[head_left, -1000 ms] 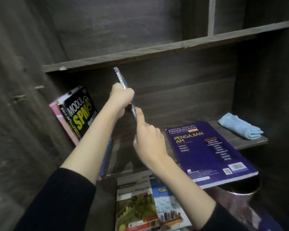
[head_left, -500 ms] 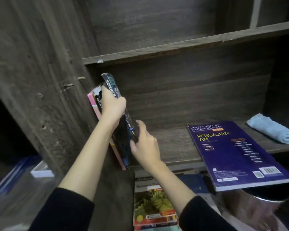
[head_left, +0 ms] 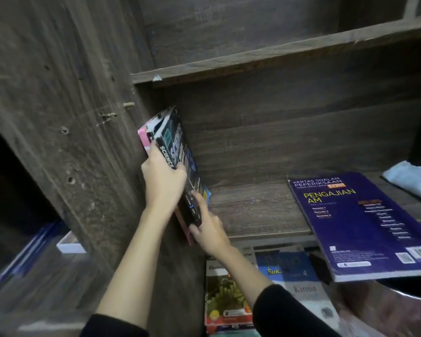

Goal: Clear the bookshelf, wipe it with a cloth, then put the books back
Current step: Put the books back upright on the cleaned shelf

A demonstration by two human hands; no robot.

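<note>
A black Science book (head_left: pixel 178 152) stands tilted against other books, one with a pink cover (head_left: pixel 143 139), at the left end of the dark wooden shelf (head_left: pixel 253 210). My left hand (head_left: pixel 163 181) grips the Science book's spine around its middle. My right hand (head_left: pixel 207 227) holds the book's lower end at the shelf's front edge. A purple "Pengajian Am" book (head_left: pixel 360 224) lies flat on the shelf, overhanging its front. A folded light-blue cloth (head_left: pixel 411 178) lies at the shelf's far right.
The cabinet's side panel (head_left: pixel 71 117) rises left of the books. Below the shelf lie more books (head_left: pixel 231 295), including a blue one (head_left: pixel 287 271). A shiny round container (head_left: pixel 389 310) sits at lower right. Clear plastic boxes (head_left: pixel 39 271) are at lower left.
Both hands carried the Science book leftward and set it leaning against the books at the shelf's left end. The view has shifted left and closer.
</note>
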